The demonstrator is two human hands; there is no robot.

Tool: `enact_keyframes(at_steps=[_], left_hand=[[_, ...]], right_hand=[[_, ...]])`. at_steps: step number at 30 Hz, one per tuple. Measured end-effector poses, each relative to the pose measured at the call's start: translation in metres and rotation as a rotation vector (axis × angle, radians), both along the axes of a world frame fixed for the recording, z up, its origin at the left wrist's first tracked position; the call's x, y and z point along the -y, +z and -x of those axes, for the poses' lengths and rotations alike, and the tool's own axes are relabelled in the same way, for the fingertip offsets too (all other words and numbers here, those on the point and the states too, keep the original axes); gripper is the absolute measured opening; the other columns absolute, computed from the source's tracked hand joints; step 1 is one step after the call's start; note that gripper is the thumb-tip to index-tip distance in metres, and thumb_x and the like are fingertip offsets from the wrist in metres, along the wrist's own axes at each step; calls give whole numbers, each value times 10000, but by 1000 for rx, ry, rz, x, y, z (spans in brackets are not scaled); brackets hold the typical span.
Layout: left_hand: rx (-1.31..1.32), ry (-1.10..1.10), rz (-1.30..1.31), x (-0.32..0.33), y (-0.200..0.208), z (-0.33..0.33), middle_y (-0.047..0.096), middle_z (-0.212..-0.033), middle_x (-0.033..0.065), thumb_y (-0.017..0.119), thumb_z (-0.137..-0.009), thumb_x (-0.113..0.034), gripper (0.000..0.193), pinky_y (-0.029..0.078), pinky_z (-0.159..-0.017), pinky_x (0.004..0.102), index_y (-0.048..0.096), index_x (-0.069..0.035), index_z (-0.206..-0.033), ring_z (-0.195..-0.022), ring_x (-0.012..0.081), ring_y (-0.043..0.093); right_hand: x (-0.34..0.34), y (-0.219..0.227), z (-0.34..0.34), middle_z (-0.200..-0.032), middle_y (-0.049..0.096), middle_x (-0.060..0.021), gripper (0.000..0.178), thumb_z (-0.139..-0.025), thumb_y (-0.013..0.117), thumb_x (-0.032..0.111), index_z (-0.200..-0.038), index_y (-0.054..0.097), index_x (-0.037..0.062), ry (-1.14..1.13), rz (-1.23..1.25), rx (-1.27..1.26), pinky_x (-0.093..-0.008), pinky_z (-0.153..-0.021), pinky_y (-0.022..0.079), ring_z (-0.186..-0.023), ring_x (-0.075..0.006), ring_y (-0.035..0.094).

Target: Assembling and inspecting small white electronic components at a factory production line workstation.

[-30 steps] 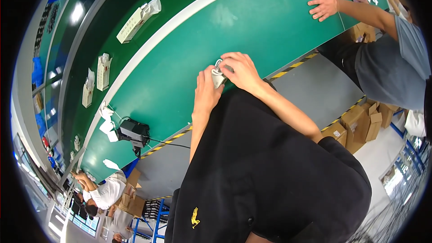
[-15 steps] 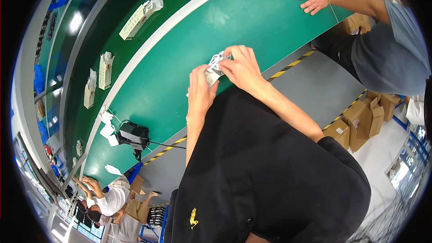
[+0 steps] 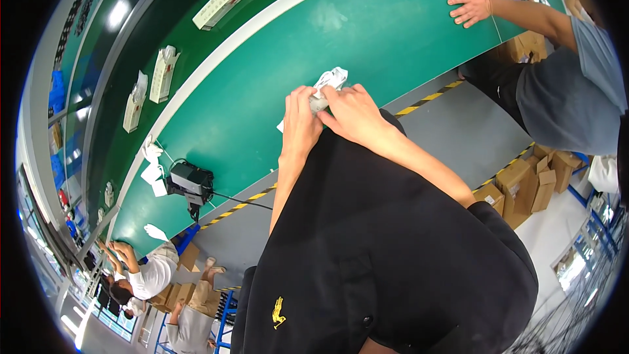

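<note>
Head view: I am watching both hands working a crumpled white plastic-wrapped packet [image 3: 327,86] at the green table's [image 3: 367,26] near edge.

My left hand [image 3: 300,124] and right hand [image 3: 354,115] are pinching the packet between curled fingers, touching each other. I am seeing its long axis pointing away from me, toward the white stripe; a co-worker's hand [image 3: 472,4] is lying flat, well apart.

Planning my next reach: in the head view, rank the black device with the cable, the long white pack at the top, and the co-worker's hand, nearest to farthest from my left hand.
1. Black device, lower left of the left hand.
2. Co-worker's hand, upper right.
3. Long white pack, top. These last two are nearly too close to call.
</note>
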State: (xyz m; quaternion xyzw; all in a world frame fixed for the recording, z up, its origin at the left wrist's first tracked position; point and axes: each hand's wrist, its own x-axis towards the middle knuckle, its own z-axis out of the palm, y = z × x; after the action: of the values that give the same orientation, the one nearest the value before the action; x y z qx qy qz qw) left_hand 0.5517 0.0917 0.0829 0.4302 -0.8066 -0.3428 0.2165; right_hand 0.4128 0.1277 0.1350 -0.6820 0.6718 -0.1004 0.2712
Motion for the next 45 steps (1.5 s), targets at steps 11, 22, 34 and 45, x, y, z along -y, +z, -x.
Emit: enact_keyframes(at_steps=[11, 22, 34, 45], left_hand=[[-162, 66, 73, 5, -2, -30, 486, -1136, 180, 733, -630, 55, 596, 442, -833, 413, 420, -26, -1130, -1005, 367, 489], [-190, 52, 81, 6, -1, -61, 490, -1131, 175, 738, -655, 42, 591, 444, -823, 414, 407, -35, -1139, -1001, 361, 491], [-197, 8, 101, 17, -15, -91, 496, -1126, 180, 715, -638, 74, 568, 438, -836, 421, 431, -28, -1119, -1006, 368, 490], [-197, 41, 126, 18, -35, -112, 503, -1123, 183, 702, -644, 73, 550, 429, -842, 426, 435, -32, -1113, -1008, 369, 490]], right_hand=[[-2, -3, -8, -1048, 571, -104, 244, -815, 581, 18, -1059, 570, 34, 78, 293, 56, -392, -604, 488, -791, -301, 606], [-1, -1, -25, -874, 590, -64, 161, -781, 652, 66, -942, 640, 63, -64, 405, 245, -357, -606, 498, -758, -249, 615], [27, -13, -85, -799, 600, -139, 85, -696, 583, 31, -773, 615, 16, -104, 91, -122, -383, -530, 498, -661, -279, 628], [30, -15, -114, -713, 612, -164, 182, -812, 560, 146, -745, 611, -15, -162, 159, 91, -408, -519, 494, -594, -333, 618]])
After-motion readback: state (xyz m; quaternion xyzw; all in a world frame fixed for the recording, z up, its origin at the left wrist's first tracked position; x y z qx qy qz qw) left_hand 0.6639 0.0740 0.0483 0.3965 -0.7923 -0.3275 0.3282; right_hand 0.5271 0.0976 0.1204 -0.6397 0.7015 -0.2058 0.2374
